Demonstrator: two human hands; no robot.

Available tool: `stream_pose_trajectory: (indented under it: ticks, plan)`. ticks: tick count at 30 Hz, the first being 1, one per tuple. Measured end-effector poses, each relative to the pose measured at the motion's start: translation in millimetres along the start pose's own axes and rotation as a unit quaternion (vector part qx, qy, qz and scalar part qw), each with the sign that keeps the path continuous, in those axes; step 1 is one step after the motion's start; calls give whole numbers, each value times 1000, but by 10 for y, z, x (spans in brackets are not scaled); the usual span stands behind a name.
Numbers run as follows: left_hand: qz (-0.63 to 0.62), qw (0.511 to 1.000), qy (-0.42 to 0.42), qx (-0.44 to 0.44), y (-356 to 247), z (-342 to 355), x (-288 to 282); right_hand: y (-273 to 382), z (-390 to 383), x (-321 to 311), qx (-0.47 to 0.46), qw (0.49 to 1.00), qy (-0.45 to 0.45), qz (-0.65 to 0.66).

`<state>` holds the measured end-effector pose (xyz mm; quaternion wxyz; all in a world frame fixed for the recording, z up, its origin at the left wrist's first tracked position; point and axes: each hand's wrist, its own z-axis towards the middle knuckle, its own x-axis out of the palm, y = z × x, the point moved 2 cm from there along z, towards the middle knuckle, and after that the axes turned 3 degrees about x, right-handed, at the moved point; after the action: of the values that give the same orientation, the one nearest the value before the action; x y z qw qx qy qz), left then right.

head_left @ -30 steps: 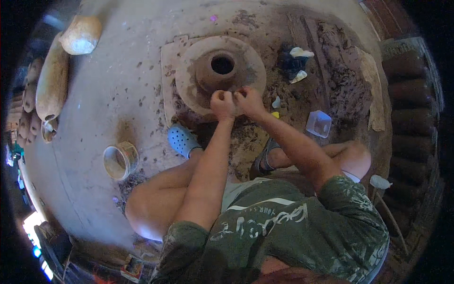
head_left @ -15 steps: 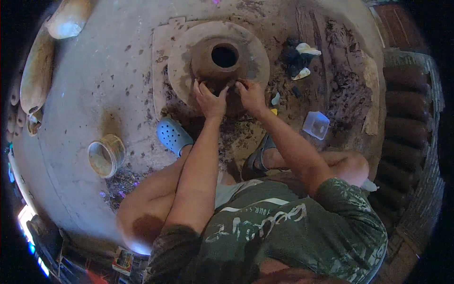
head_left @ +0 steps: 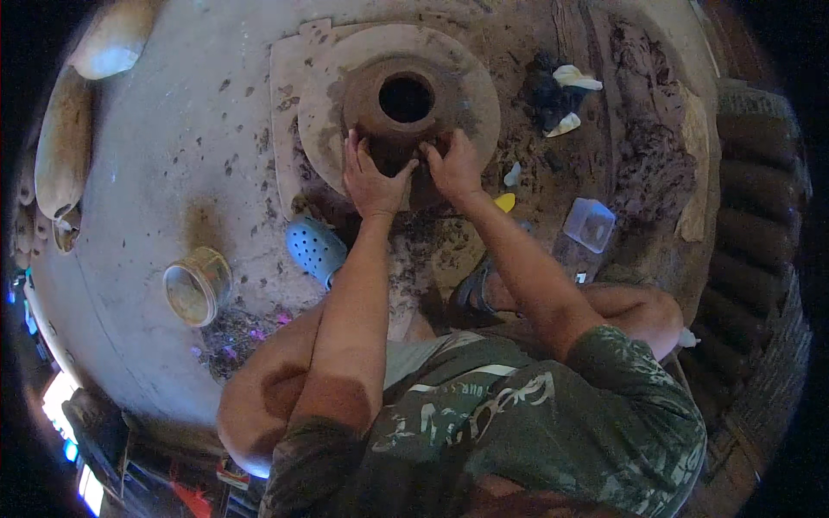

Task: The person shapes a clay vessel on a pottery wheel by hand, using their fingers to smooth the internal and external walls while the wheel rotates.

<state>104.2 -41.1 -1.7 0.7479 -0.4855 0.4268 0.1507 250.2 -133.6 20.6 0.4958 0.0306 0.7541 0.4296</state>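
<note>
A round brown clay pot (head_left: 363, 99) with a dark, open mouth stands upright on a pale round board (head_left: 321, 104). My left hand (head_left: 376, 186) cups the near left side of its wall, fingers on the clay and the thumb toward the middle. Close to its right, my right hand (head_left: 455, 173) grips the near right side, with the fingers bent against the wall and the thumb pointing inward. The thumbs almost meet low on the pot. Some fingertips are hidden behind the pot's curve or in shadow.
A clear plastic tub (head_left: 591, 225), a yellow piece (head_left: 505, 202) and dark cloth (head_left: 546, 95) lie to the right. A stained bucket (head_left: 198, 287) and a blue clog (head_left: 314, 250) are at left. Large clay vessels (head_left: 63, 147) line the far left; dark clay (head_left: 652, 129) lies right.
The view has shifted slightly. Both hands remain at the pot's near wall, and the fingers of the left hand point more upward along it. The pot still stands on the board.
</note>
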Motion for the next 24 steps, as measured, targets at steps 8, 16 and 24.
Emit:
stream_pose_trajectory:
  ticks: [8,16,24]
  plan:
    - [-1,999,14,32,49,74,-32,-70,124,-221,-24,999,5,-22]
    - [-44,996,64,51,173,270,-170,-86,391,-444,26,995,97,13]
    - [-62,990,99,82,220,425,-252,-340,959,-517,-90,985,143,-40]
